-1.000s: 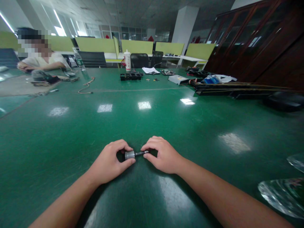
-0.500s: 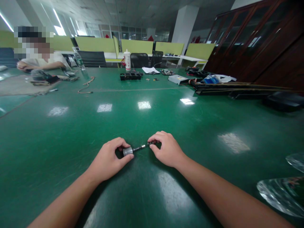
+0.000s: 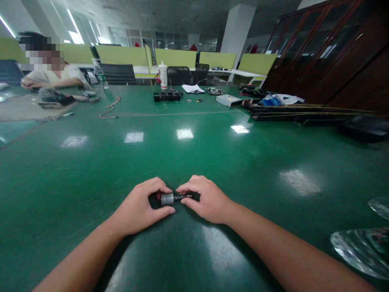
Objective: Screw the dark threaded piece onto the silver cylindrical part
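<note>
Green table | left fingers grip grey cylinder | right fingers pinch spring (around shaft)

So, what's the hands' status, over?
Left hand around grey metal cylinder; right hand at its rod. Dark coil around rod. White bottle well back, out of the way.

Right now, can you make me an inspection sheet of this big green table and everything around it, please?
Surface: green table, shiny, with light reflections.
Job's things: grey cylinder with a thin shaft; dark spring around the shaft.
Clutter: white bottle, papers and silver box, far side.
Hands: left hand curls around the grey cylinder; right hand at the shaft, grip unclear.
Cables: a tan cord, lying loose.
Surroundings: green partitions, dark cabinet, seated person at far left.
</note>
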The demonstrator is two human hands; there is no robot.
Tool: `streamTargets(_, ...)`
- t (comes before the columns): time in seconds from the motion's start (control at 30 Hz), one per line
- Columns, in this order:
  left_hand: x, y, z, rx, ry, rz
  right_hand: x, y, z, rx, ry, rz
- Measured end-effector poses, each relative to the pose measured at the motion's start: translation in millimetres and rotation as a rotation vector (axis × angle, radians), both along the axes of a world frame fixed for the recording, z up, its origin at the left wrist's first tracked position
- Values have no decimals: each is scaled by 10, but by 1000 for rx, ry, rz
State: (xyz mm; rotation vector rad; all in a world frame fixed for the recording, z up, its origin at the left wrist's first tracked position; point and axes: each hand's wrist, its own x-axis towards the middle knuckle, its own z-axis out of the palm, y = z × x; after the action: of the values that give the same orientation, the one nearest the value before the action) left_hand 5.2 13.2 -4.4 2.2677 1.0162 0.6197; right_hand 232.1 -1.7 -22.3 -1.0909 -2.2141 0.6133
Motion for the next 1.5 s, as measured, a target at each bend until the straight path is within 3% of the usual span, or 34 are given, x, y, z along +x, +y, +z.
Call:
streamTargets(0.43, 29, -11, 15, -27, 101, 35, 11, 18, -17, 33, 9, 27)
streamTargets(1.5, 33, -27, 38, -22, 80, 48, -4, 18, 11, 5, -12, 29)
